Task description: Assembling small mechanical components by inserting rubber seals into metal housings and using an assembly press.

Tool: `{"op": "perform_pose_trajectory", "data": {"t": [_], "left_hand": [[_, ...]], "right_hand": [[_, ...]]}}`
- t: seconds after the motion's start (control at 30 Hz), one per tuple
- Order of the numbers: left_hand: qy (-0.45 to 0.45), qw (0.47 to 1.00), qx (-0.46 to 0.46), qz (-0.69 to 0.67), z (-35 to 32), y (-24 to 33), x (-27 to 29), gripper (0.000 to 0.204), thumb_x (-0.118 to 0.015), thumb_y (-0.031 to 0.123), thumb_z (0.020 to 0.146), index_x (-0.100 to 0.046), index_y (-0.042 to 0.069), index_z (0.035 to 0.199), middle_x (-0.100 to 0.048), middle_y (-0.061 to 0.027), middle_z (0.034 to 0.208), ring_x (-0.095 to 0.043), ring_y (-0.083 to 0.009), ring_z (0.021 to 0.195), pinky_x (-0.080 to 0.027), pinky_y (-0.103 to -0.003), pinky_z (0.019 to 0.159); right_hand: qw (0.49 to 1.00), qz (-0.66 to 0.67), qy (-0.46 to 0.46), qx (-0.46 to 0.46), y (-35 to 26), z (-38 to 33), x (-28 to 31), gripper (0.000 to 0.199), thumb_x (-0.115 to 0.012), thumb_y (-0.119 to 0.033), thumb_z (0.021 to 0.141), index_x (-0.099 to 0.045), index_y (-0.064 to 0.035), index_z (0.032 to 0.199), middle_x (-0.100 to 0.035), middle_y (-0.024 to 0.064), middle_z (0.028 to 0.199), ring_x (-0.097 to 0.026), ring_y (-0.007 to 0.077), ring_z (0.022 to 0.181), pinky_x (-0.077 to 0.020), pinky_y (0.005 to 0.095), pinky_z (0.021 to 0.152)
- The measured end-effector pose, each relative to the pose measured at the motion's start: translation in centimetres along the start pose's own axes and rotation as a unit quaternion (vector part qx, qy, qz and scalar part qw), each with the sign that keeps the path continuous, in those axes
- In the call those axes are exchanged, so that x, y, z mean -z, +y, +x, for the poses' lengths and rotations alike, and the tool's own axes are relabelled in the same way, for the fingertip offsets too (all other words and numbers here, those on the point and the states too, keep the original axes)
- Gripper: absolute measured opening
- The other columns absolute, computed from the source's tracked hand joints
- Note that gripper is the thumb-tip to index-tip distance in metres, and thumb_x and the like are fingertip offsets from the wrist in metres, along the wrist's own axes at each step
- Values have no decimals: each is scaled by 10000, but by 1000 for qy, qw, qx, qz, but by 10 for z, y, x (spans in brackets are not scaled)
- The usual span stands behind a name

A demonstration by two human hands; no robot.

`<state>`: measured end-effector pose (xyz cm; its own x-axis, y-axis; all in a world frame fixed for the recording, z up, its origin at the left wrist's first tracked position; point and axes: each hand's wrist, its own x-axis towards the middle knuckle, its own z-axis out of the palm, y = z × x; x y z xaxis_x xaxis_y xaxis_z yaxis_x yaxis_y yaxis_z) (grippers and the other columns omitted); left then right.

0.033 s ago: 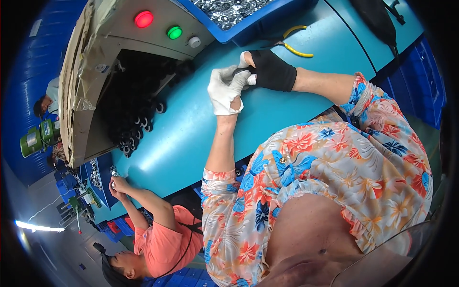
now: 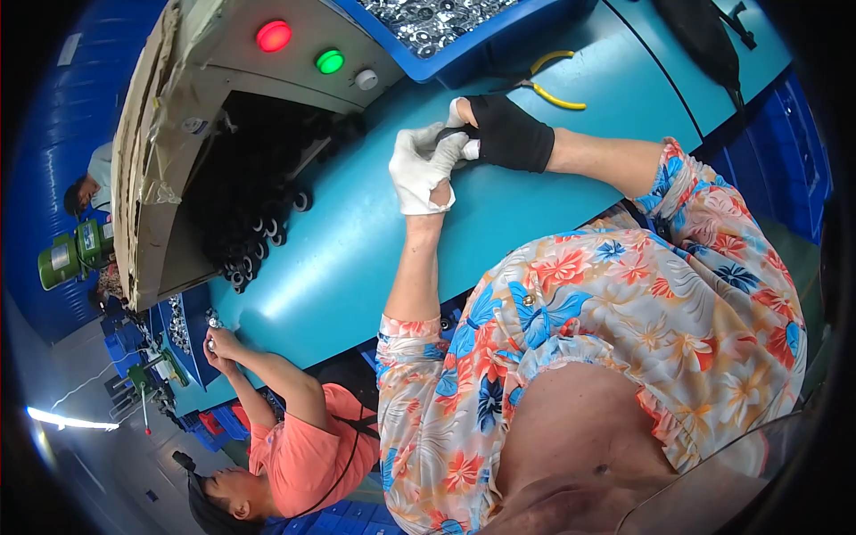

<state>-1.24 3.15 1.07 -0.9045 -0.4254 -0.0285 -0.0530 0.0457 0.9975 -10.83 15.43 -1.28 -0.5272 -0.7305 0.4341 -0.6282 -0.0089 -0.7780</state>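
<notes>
My left hand [image 2: 421, 171], in a white glove with an opening near the wrist, meets my right hand [image 2: 514, 134] above the turquoise table. A black glove covers my right palm, and white wrapping shows on its fingertips. Between the closed fingers of both hands sits a small black part [image 2: 451, 133], its shape mostly hidden. Just behind my right hand lie pliers with yellow handles [image 2: 557, 96]. To the left, many black round parts with pale metal rings [image 2: 259, 241] spill from the dark opening of a beige machine housing [image 2: 241, 67].
A blue bin [image 2: 446, 62] of shiny metal pieces stands at the back. Red [image 2: 274, 36] and green [image 2: 330, 61] lights glow on the housing. At the left, a co-worker in a coral shirt [image 2: 312, 446] handles a small metal piece. A black elongated object [image 2: 704, 45] lies far right.
</notes>
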Motion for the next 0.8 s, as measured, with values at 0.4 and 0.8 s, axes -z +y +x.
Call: {"op": "perform_pose_trajectory", "data": {"t": [0.4,0.8], "left_hand": [[17,997,-62,-37,7,-24,12,276,-493,218,928,-590,-40,921,-596,-53,789,-527,-87,692,-437,-229,615],[-4,990,37,-135,5,-9,11,387,-451,228,942,-487,-94,1154,-588,-162,994,-616,-233,820,-530,-337,732]], "right_hand": [[988,119,-26,-91,-8,12,2,241,-668,-192,772,-566,3,871,-622,159,801,-623,237,765,-469,315,696],[967,188,-62,-159,-1,18,7,247,-658,-138,769,-590,4,959,-615,84,845,-586,149,810,-454,273,770]]}}
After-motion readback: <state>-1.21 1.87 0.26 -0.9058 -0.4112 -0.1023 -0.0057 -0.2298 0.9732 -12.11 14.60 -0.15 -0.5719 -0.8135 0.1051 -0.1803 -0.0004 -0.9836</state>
